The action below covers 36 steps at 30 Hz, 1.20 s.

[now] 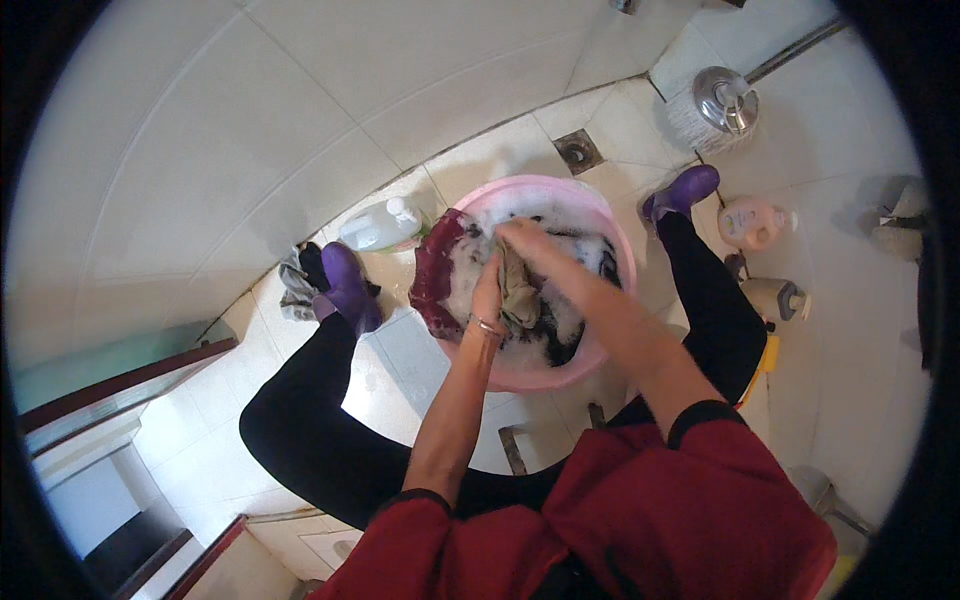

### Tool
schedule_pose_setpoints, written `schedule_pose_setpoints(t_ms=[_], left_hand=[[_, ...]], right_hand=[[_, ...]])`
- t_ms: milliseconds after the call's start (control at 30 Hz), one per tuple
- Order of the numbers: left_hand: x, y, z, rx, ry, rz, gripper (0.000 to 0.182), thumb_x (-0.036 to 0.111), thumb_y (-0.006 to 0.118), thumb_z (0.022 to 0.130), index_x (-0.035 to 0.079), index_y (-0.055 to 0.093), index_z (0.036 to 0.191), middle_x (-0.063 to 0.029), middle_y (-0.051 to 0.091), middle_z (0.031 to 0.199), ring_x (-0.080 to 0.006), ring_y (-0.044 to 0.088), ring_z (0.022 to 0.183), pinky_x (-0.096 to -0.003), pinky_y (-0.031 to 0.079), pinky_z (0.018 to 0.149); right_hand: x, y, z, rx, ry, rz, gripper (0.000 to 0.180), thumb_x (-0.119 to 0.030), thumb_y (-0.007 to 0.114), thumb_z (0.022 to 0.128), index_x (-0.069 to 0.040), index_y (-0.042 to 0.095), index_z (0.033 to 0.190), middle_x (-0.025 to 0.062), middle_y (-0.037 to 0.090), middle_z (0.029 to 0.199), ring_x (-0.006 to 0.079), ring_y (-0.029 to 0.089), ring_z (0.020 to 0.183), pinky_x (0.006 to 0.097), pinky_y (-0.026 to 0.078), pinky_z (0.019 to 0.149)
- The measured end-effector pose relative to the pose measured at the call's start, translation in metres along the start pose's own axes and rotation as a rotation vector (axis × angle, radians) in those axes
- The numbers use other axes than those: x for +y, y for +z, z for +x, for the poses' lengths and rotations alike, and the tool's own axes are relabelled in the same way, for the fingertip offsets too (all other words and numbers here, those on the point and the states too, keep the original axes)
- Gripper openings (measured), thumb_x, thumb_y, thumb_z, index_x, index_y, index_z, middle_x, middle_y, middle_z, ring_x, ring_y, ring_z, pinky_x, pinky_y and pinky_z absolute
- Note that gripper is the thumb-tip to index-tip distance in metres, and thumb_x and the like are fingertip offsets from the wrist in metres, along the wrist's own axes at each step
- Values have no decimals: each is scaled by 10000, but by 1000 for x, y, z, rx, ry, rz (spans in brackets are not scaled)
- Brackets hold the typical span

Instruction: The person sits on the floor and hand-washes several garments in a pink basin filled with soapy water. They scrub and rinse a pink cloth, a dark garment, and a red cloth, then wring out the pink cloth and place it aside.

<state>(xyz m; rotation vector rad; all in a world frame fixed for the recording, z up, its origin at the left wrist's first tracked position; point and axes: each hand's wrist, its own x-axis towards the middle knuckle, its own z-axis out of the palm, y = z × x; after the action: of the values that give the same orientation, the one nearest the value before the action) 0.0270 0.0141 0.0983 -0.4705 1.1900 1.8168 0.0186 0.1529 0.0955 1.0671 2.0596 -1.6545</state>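
Between my feet stands a pink plastic basin (628,247) filled with foamy water. Over it, my left hand (489,291) and my right hand (529,241) grip a wet olive-beige cloth (517,289), which hangs down toward the suds. My fingertips come close together at the cloth's upper end. A maroon garment (437,277) drapes over the basin's left rim. Dark fabric (562,337) lies partly under the foam, so its full shape is hidden.
A clear bottle with a white cap (382,223) lies by the wall. Crumpled grey and black cloth (300,281) is beside my left shoe (346,281). At right are a floor drain (578,151), a mop head (716,112), a pink jug (750,223) and a pump bottle (772,298).
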Motion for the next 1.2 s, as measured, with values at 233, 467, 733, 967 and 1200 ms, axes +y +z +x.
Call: schedule_pose_setpoints(t_ms=[233,467,733,967,1200], left_hand=[[22,-16,-8,-57,-62,-323,550,485,486,849,69,461,1208,-106,520,1185,-247,544,1012,-379,448,873],[28,-18,-19,-233,14,-290,374,230,568,833,59,506,1160,-86,570,1102,-228,564,967,-361,460,844],[55,-81,6,-120,260,-607,351,202,564,805,22,529,1104,-121,580,1075,-273,564,962,-407,449,856],[66,-93,33,-7,209,-546,345,232,536,797,22,546,1071,-120,593,1051,-271,573,936,-400,456,839],[58,-89,52,145,277,-517,327,220,562,800,18,540,1056,-119,601,1009,-267,586,896,-391,473,802]], right_hand=[[-17,-61,-23,-574,-161,896,370,-229,551,796,-123,501,1146,60,562,1034,219,557,902,358,461,806],[-30,-42,-15,-249,-180,126,398,-285,572,781,-63,536,1109,127,587,978,249,574,888,360,456,808],[-94,9,19,-104,-767,-396,291,-304,495,827,-71,607,961,169,608,910,342,571,866,423,448,762],[-161,89,44,-282,-804,-1029,417,-371,337,866,-90,644,882,156,633,899,311,604,854,421,466,766],[-151,97,44,-232,-700,-1100,504,-366,265,885,-53,655,823,169,637,888,301,613,845,415,473,760]])
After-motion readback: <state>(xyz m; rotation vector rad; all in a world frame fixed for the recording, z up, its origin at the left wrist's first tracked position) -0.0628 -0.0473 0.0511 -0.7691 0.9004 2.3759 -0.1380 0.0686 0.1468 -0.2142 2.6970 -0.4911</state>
